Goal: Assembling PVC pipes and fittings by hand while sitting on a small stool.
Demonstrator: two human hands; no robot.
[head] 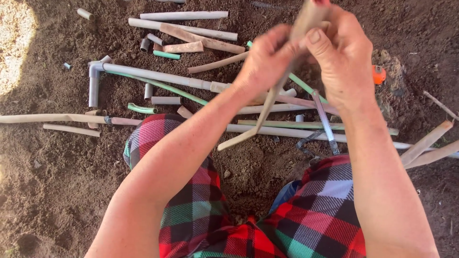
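Note:
Both my hands are raised above the dirt, gripping one dirty tan pipe piece [267,107] that is blurred by motion. My left hand [265,62] wraps its middle part. My right hand [342,57] closes on its upper end near the top edge, thumb pressed against it. The pipe's lower end hangs down to about knee height over the soil. My knees in red, green and black plaid trousers [191,205] frame the bottom of the view.
Many pipe offcuts lie on the brown soil: a long grey pipe with an elbow [143,74], thin green tubes [165,88], tan pieces [201,38], a hacksaw [325,124] and an orange object [378,74] at right.

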